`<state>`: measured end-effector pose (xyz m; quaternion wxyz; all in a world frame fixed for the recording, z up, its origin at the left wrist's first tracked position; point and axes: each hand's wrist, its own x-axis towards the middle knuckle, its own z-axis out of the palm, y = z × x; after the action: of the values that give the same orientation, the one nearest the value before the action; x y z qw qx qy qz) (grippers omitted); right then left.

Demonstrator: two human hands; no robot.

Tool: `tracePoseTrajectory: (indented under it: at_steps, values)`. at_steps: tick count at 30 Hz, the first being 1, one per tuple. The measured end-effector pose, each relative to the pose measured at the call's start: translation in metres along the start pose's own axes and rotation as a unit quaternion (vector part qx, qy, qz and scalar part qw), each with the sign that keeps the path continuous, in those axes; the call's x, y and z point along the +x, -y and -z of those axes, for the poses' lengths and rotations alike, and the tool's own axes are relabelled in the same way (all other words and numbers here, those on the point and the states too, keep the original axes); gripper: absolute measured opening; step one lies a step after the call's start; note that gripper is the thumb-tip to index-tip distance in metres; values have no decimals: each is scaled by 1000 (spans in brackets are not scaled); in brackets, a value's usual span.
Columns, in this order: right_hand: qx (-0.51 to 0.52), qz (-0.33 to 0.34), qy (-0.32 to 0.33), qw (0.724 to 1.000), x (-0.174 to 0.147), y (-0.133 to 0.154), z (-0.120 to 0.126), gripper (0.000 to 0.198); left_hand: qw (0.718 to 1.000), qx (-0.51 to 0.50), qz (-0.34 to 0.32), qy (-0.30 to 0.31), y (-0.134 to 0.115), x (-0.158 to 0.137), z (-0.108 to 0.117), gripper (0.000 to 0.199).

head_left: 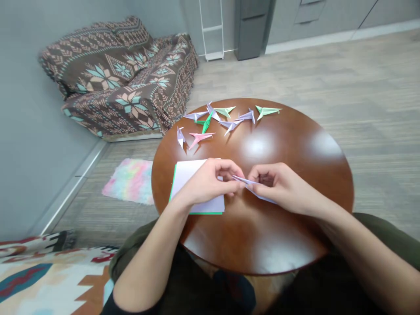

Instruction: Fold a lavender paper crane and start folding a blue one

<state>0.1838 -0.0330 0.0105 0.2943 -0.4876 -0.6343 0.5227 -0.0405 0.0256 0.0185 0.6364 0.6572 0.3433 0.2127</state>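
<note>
Lilac paper (264,197), folded narrow and pointed, is up in both hands near the middle of the round brown table (295,148), clock read from the wearer at 6; right hand (284,186) comes in from 4, thumb and fingers pinching the paper; left hand (216,181) comes in from 8, fingers curled and thumb near the forefinger about the paper's pointed left end, can't tell whether it's clamped; paper stack (185,175) lies at 9, partly under the left hand, pale lilac on top with green edges showing below; further out, folded pieces spread from 10 to 12: lilac piece (180,138) at 10, pink piece (200,137) just beside it, then a green piece (205,123) at 11, four more lilac ones grouped around and right of it, one light green piece (225,112) among them, another at 12; contact within the group is unclear; off the table, pastel fluffy rug (129,181) on the floor at 9; sofa (131,87) under a patterned throw at 10; far side, white rack (212,29) just short of 12, dark grey cabinet (252,33) at 12, pale drawer fronts (308,13) at 1.
</note>
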Motion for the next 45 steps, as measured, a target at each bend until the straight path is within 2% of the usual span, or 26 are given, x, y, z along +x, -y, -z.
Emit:
tracePoseTrajectory:
  at_steps: [5,9,14,19,22,23,26,30,36,37,38,40,45]
  values:
    - [-33,15,-22,999,-1,3,-4,11,1000,22,5,-18,7,5,-17,4]
    - [-37,15,-6,999,-1,6,-3,11,999,37,-14,-12,5,6,-16,6]
    - [-9,3,15,1000,-1,3,-2,9,999,49,-4,-4,1,7,-8,7]
    - [6,-9,26,1000,-2,1,2,10,997,44,-12,-56,-4,3,16,4]
    - [18,-8,-8,1000,1,1,1,14,993,8,-39,-112,-4,1,23,8]
    - [28,-8,-29,999,3,1,0,16,993,-8,-44,-110,-3,1,20,10]
    - [75,0,-76,994,8,2,-5,21,997,-32,-45,-47,-1,4,1,21]
    - [106,16,-118,987,9,1,-11,20,988,-73,-83,-107,2,9,-22,21]
    - [114,17,-149,982,8,-1,-15,21,967,-137,-98,-192,10,15,-24,26]
    - [120,19,-157,980,9,-1,-16,21,964,-160,-89,-191,12,15,-26,27]
    - [127,20,-163,978,9,-2,-16,21,970,-157,-67,-172,13,15,-28,28]
    - [137,15,-169,976,10,-2,-18,22,974,-133,-60,-173,14,16,-30,29]
    - [129,-19,-169,977,10,-3,-20,25,972,-83,-79,-206,12,15,-26,25]
